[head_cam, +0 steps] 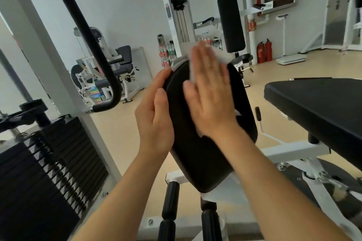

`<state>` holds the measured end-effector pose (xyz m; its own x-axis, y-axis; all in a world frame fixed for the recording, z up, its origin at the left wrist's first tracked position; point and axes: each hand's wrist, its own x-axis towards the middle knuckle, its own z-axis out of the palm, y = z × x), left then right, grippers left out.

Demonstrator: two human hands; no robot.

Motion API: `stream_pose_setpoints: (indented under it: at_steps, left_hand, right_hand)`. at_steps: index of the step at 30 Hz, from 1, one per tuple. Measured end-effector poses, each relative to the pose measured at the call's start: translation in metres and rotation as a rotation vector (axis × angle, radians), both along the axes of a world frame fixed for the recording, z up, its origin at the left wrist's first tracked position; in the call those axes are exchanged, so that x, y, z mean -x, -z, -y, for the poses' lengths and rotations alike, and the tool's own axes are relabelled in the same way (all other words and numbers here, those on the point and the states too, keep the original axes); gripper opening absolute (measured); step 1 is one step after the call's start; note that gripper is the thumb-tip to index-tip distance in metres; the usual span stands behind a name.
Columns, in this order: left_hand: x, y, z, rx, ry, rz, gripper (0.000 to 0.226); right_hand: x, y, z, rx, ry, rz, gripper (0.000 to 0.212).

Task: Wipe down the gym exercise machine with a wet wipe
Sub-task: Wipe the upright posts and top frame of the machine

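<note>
- At your far left the black weight stack (pixel 45 172) fills the lower left corner, and the machine's white frame post (pixel 39 49) slants up from it.
- A black curved handle bar (pixel 92 45) hangs in front of that post. Its hooked end lies near your left hand, with bare tan floor (pixel 121 123) showing between them.
- Your left hand (pixel 156 117) lies along the left edge of the black upright pad (pixel 197 158). The fingers are straight and close together against that edge, and the thumb rests near the rim.
- The pad stands tilted, with its top edge away from you. Its lower half is bare.
- Your right hand (pixel 209 92) lies flat on the pad's upper half, fingers straight and slightly spread, pressing the wet wipe (pixel 221 55) onto the face. It is blurred.
- The white wipe pokes out past your fingertips over the pad's top edge. A small corner also shows at the pad's right edge.
- Two black foam rollers (pixel 170 197) stand below the pad's bottom edge, between your forearms.
- Behind the pad's top edge, bottles (pixel 166 53) are stacked at the base of a far white machine (pixel 180 15). I cannot tell what holds them.
- To the right, a flat black bench pad (pixel 317 103) sits just beside the upright pad, with only a narrow gap between them.
- Two red fire extinguishers (pixel 264 52) stand by the far wall, across open floor.
</note>
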<state>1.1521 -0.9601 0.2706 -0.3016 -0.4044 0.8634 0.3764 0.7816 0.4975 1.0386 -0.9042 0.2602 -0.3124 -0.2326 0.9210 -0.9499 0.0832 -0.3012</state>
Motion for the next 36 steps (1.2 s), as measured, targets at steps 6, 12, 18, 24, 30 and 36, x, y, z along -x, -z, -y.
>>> stream_pose_setpoints:
  at_steps: [6,12,18,24,30,36]
  left_hand:
    - [0.002,0.006,0.007,0.022,0.011,0.017,0.041]
    - [0.002,0.005,0.009,0.006,0.015,0.036,0.043]
    - [-0.012,-0.014,0.01,-0.098,0.216,0.229,0.039]
    - [-0.031,-0.027,0.028,-0.439,0.448,0.23,0.039]
    - [-0.053,-0.01,-0.005,-0.155,0.034,0.024,0.04]
    - [-0.035,0.011,-0.044,0.3,-0.237,0.121,0.047]
  right_hand:
    - [0.014,0.106,-0.018,0.116,0.11,0.69,0.076]
    - [-0.076,0.16,-0.004,0.149,0.054,0.801,0.08]
    - [-0.082,0.067,0.005,-0.048,0.118,0.17,0.068]
    - [-0.059,-0.021,0.008,-0.191,0.087,-0.387,0.041]
    - [-0.065,-0.022,-0.006,0.109,-0.465,-0.125,0.032]
    - [-0.081,-0.007,-0.037,0.239,-0.824,0.357,0.038]
